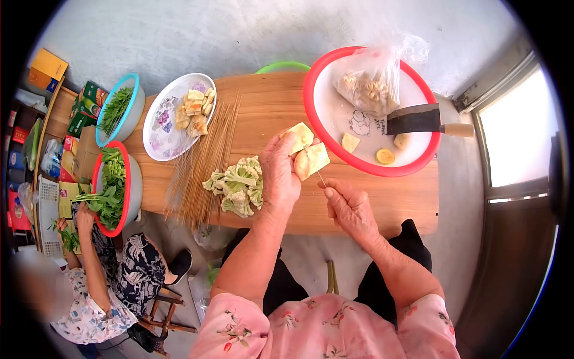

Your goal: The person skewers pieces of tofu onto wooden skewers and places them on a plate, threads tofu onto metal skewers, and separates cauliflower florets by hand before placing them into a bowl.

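My left hand [280, 173] is closed around two pale yellow slices of food [311, 160], perhaps tofu or bread, above the table. Between the thumb and fingers of my right hand [350, 209] is a thin bamboo skewer [321, 178], its upper end at the lower slice. Whether it passes into the upper slice is hidden. Left of my left hand lie cauliflower florets [238, 186] and a spread of loose skewers [206, 161]. More cut pieces [195, 110] are heaped on a white flowered oval plate [160, 134].
A red-rimmed basin [311, 99] at right holds a bag of mushroom-like pieces [372, 87], a few slices and a cleaver [414, 119] jutting over its rim. At left, a seated person [98, 281] handles greens by another red-rimmed basin [133, 191]; a blue basin [137, 99] stands behind.
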Tool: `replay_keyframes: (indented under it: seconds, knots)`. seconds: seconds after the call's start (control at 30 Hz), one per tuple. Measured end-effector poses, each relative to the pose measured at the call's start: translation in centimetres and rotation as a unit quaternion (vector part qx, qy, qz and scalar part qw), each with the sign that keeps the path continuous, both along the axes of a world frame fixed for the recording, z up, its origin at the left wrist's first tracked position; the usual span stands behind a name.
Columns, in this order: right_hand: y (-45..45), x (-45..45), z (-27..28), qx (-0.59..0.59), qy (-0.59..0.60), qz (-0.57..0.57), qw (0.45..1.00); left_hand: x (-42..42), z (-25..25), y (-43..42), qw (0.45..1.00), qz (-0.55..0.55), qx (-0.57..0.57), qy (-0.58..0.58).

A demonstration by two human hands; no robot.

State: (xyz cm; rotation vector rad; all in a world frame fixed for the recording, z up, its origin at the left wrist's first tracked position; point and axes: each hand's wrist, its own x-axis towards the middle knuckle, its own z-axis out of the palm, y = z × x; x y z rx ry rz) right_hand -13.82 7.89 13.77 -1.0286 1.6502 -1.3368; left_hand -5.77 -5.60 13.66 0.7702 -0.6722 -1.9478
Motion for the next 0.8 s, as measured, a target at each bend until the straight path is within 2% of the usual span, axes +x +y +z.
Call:
replay_keyframes:
  seconds: [0.13,0.27,0.37,0.43,0.47,0.53,0.6,0.63,0.7,0.8]
  knots:
    - [0.9,0.4,-0.1,0.041,-0.143,0.028,0.988,0.2,0.7,0.4,0.998,-0.039,-0.043,-0.027]
    - [0.9,0.3,0.4,0.074,-0.198,0.012,0.977,0.0,0.8,0.9,0.994,-0.042,-0.089,-0.037]
    - [0.2,0.3,0.4,0.021,-0.229,0.001,0.973,-0.1,0.3,1.6,0.989,-0.006,-0.12,-0.083]
    - [-0.2,-0.2,0.9,-0.032,-0.233,-0.086,0.968,-0.2,0.3,2.7,0.974,0.048,-0.152,-0.162]
    - [-0.5,-0.6,0.9,-0.036,-0.235,-0.074,0.968,0.2,-0.1,3.0,0.972,0.06,-0.156,-0.165]
    - [-0.8,-1.5,0.9,-0.079,-0.227,-0.138,0.961,1.0,-1.2,3.9,0.924,-0.06,-0.26,-0.274]
    - [-1.2,-2.0,0.5,-0.095,-0.212,-0.159,0.96,1.3,-1.2,5.5,0.883,-0.152,-0.313,-0.316]
    - [-1.4,-2.2,0.2,-0.107,-0.198,-0.185,0.957,1.5,-1.5,6.2,0.883,-0.149,-0.313,-0.316]
    - [-1.6,-2.3,0.2,-0.12,-0.206,-0.188,0.953,1.9,-2.0,7.5,0.9,-0.36,-0.163,-0.185]
    - [-2.0,-2.2,0.5,-0.122,-0.208,-0.207,0.948,2.5,-1.1,8.9,0.905,-0.377,-0.104,-0.166]
